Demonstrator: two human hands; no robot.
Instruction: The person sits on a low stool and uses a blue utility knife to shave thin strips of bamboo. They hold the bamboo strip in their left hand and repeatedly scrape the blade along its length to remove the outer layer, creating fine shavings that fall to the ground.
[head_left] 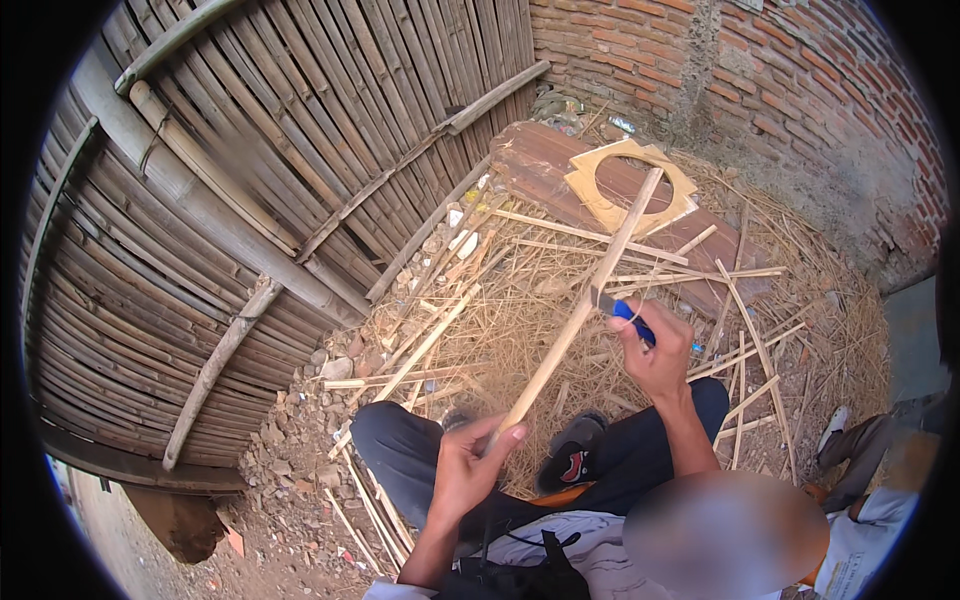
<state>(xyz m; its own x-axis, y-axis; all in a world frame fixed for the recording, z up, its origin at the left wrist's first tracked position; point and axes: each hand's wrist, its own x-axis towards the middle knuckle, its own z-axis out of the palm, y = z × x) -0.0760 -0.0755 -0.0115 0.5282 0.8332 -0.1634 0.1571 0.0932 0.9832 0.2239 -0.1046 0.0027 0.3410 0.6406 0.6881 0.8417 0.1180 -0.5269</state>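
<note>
A long pale strip of bamboo slants up and away from me, over my crossed legs. My left hand grips its near end, thumb lying along the top. In my right hand is a utility knife with a blue handle, the fingers wrapped round it. The knife's blade meets the strip's right edge a little past its middle. A thin curl of shaving appears beside the knife. The strip's far end overlaps a tan board with a large round hole.
Dry shavings and loose bamboo strips litter the ground around my legs. A brown plank lies beyond. A bamboo slat wall stands left, a brick wall behind. Another person's leg shows at right.
</note>
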